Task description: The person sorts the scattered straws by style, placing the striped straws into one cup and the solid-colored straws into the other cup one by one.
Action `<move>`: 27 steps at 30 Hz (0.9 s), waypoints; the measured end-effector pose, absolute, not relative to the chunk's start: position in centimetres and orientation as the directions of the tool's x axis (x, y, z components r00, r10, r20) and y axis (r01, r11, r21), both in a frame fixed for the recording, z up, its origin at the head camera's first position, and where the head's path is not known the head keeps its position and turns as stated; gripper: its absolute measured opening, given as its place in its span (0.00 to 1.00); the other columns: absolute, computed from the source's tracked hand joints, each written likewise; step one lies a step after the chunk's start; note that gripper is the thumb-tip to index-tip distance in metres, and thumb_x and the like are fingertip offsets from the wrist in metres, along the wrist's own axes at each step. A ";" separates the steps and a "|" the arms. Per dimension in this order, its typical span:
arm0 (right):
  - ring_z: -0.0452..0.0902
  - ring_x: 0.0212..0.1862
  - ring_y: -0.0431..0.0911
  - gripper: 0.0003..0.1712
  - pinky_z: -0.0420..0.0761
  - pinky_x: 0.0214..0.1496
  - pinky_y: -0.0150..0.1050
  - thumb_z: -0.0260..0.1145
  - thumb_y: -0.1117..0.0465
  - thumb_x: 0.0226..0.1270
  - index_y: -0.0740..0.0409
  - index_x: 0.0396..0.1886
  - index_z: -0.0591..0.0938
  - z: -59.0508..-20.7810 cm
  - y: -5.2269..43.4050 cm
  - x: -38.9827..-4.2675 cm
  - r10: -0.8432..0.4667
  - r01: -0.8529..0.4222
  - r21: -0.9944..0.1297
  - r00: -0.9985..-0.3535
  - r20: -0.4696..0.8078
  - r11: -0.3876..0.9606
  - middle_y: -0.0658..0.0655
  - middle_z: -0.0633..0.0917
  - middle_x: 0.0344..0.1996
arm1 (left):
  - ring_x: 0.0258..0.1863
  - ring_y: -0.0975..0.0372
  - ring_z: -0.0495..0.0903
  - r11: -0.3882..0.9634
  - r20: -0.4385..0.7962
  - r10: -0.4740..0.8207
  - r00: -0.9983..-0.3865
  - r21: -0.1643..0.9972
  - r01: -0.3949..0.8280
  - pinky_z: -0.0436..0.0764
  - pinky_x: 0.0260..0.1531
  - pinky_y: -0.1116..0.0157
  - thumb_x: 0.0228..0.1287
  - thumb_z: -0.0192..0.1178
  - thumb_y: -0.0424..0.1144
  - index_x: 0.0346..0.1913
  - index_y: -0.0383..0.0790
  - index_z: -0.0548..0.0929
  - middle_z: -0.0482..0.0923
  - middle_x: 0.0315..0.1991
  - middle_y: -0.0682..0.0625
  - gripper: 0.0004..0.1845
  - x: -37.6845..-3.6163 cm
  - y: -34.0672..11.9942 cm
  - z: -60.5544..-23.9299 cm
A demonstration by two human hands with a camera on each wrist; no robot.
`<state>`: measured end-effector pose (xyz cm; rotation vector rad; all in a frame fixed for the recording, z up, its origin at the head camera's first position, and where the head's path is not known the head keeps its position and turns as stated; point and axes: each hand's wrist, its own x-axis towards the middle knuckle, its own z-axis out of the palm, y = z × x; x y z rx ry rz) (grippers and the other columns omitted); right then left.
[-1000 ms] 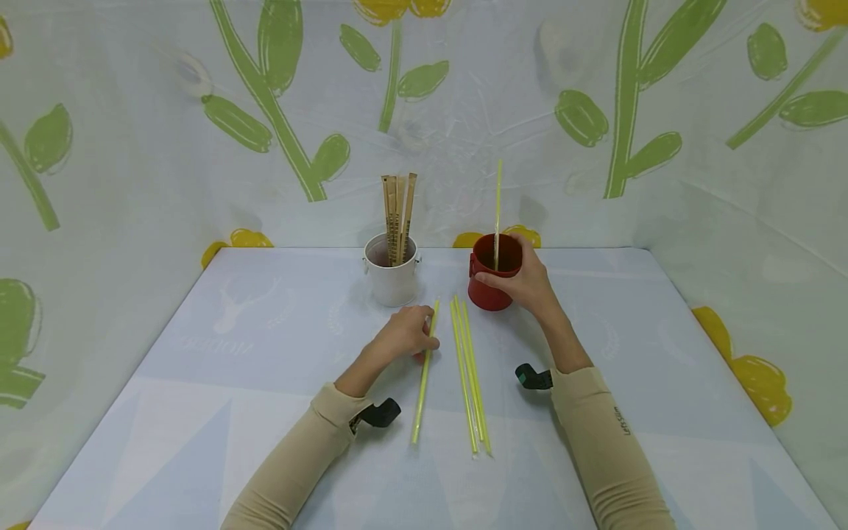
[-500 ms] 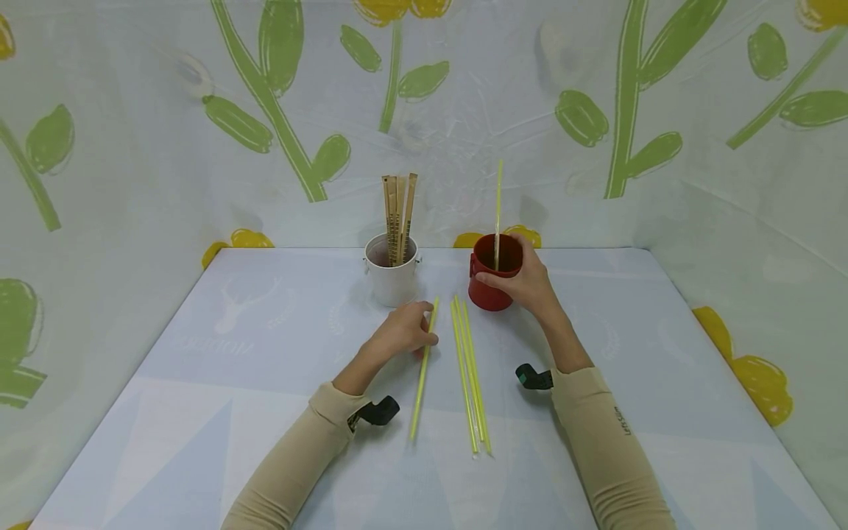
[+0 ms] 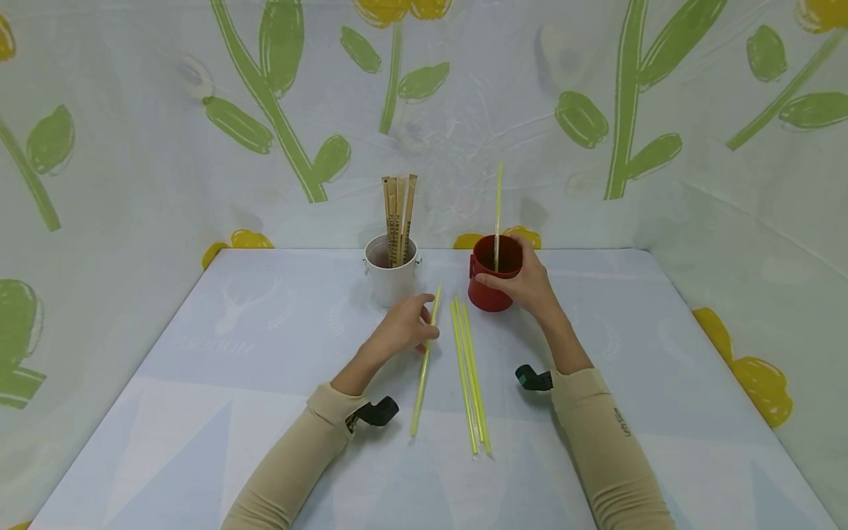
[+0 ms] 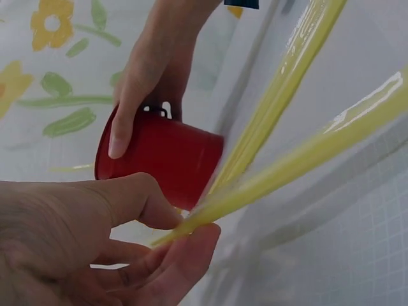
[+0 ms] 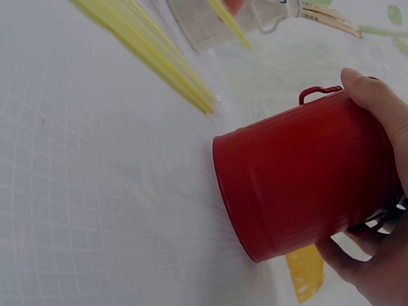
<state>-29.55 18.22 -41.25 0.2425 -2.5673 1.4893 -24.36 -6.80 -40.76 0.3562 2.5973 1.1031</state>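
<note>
Separately, the left hand [image 3: 401, 326] pinches a glossy straw [image 4: 331, 146]; the right hand [image 3: 528, 283] grips a cylindrical bucket [image 5: 303, 178].

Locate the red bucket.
The red bucket is right of centre in the head view, held by the right hand, with the white bucket to its left and loose yellow straws in front.

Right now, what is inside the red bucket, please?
One yellow straw stands in the red bucket, its upper part showing. Its lower end, and anything at the bottom, is covered by the bucket's near side.
</note>
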 end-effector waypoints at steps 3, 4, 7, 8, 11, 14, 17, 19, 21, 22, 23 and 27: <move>0.65 0.68 0.51 0.55 0.80 0.59 0.56 0.79 0.46 0.49 0.47 0.72 0.57 -41.3 18.2 -29.5 -0.057 -0.220 -0.842 -0.974 0.221 0.493 0.53 0.70 0.67 | 0.21 0.62 0.82 0.634 -0.134 0.350 -0.927 0.763 0.129 0.83 0.22 0.68 0.57 0.66 0.31 0.70 0.35 0.67 0.79 0.40 0.43 0.36 -24.5 -6.9 -40.8; 0.64 0.68 0.51 0.55 0.80 0.59 0.56 0.79 0.46 0.49 0.47 0.72 0.57 -41.3 18.2 -29.5 -0.057 -0.221 -0.841 -0.973 0.222 0.493 0.53 0.70 0.67 | 0.21 0.62 0.82 0.617 -0.121 0.354 -0.927 0.775 0.134 0.83 0.22 0.67 0.57 0.65 0.31 0.70 0.35 0.67 0.79 0.40 0.43 0.36 -24.5 -6.9 -40.8; 0.65 0.68 0.51 0.55 0.80 0.58 0.56 0.79 0.46 0.49 0.47 0.72 0.57 -41.2 18.2 -29.5 -0.056 -0.222 -0.840 -0.973 0.224 0.495 0.53 0.70 0.67 | 0.23 0.62 0.82 0.560 -0.083 0.365 -0.927 0.815 0.147 0.84 0.22 0.66 0.56 0.64 0.29 0.70 0.34 0.67 0.78 0.40 0.43 0.36 -24.5 -7.0 -40.8; 0.65 0.68 0.51 0.55 0.80 0.58 0.56 0.79 0.46 0.49 0.47 0.72 0.57 -41.2 18.2 -29.5 -0.057 -0.224 -0.840 -0.973 0.226 0.495 0.53 0.70 0.67 | 0.24 0.61 0.82 0.539 -0.070 0.368 -0.927 0.828 0.151 0.85 0.22 0.65 0.56 0.64 0.28 0.70 0.34 0.67 0.78 0.41 0.43 0.36 -24.6 -7.0 -40.8; 0.65 0.68 0.51 0.55 0.80 0.59 0.56 0.79 0.46 0.49 0.48 0.72 0.57 -41.2 18.2 -29.5 -0.057 -0.226 -0.839 -0.972 0.228 0.495 0.53 0.70 0.67 | 0.28 0.60 0.83 0.490 -0.035 0.368 -0.929 0.857 0.162 0.86 0.23 0.63 0.56 0.63 0.28 0.70 0.35 0.67 0.77 0.41 0.43 0.36 -24.6 -7.0 -40.9; 0.65 0.68 0.51 0.55 0.80 0.59 0.56 0.79 0.46 0.49 0.48 0.73 0.57 -41.2 18.2 -29.5 -0.057 -0.225 -0.840 -0.972 0.227 0.494 0.53 0.70 0.67 | 0.32 0.60 0.83 0.450 -0.004 0.361 -0.933 0.877 0.171 0.86 0.24 0.61 0.56 0.62 0.27 0.69 0.35 0.69 0.77 0.42 0.43 0.35 -24.7 -7.1 -41.1; 0.65 0.68 0.51 0.56 0.80 0.59 0.56 0.79 0.46 0.49 0.48 0.73 0.57 -41.2 18.2 -29.5 -0.054 -0.220 -0.840 -0.973 0.222 0.496 0.53 0.70 0.67 | 0.34 0.59 0.85 0.410 0.019 0.354 -0.935 0.895 0.174 0.86 0.24 0.62 0.56 0.61 0.27 0.68 0.33 0.69 0.77 0.42 0.43 0.33 -24.8 -7.1 -41.1; 0.65 0.68 0.51 0.56 0.80 0.59 0.56 0.79 0.46 0.49 0.48 0.73 0.57 -41.2 18.2 -29.5 -0.050 -0.214 -0.839 -0.974 0.219 0.500 0.53 0.70 0.68 | 0.34 0.58 0.85 0.396 0.032 0.348 -0.937 0.901 0.178 0.86 0.24 0.63 0.57 0.61 0.27 0.68 0.32 0.69 0.77 0.43 0.42 0.33 -24.8 -7.1 -41.0; 0.65 0.68 0.51 0.56 0.80 0.59 0.56 0.79 0.46 0.49 0.48 0.73 0.57 -41.2 18.2 -29.5 -0.047 -0.208 -0.838 -0.976 0.214 0.505 0.53 0.70 0.68 | 0.35 0.58 0.85 0.390 0.037 0.339 -0.940 0.904 0.176 0.86 0.24 0.63 0.57 0.61 0.27 0.68 0.32 0.69 0.77 0.43 0.42 0.33 -24.8 -7.0 -40.9; 0.64 0.69 0.51 0.56 0.80 0.59 0.56 0.79 0.45 0.49 0.48 0.73 0.57 -41.2 18.2 -29.5 -0.045 -0.205 -0.837 -0.976 0.211 0.507 0.53 0.70 0.68 | 0.36 0.57 0.85 0.390 0.040 0.335 -0.941 0.904 0.178 0.86 0.24 0.63 0.57 0.61 0.28 0.68 0.32 0.69 0.78 0.44 0.42 0.33 -24.7 -7.0 -40.8; 0.64 0.69 0.51 0.56 0.80 0.59 0.56 0.79 0.45 0.49 0.48 0.73 0.57 -41.1 18.2 -29.5 -0.044 -0.201 -0.837 -0.977 0.208 0.509 0.53 0.69 0.68 | 0.37 0.57 0.85 0.392 0.042 0.329 -0.943 0.903 0.177 0.86 0.24 0.64 0.57 0.61 0.28 0.69 0.33 0.69 0.78 0.44 0.42 0.33 -24.7 -7.0 -40.7; 0.64 0.69 0.51 0.57 0.79 0.59 0.56 0.79 0.45 0.49 0.48 0.73 0.56 -41.1 18.2 -29.5 -0.043 -0.194 -0.838 -0.979 0.200 0.510 0.53 0.69 0.68 | 0.39 0.55 0.85 0.366 0.070 0.313 -0.947 0.911 0.188 0.86 0.25 0.63 0.58 0.61 0.29 0.69 0.35 0.70 0.77 0.45 0.42 0.33 -24.6 -7.0 -40.4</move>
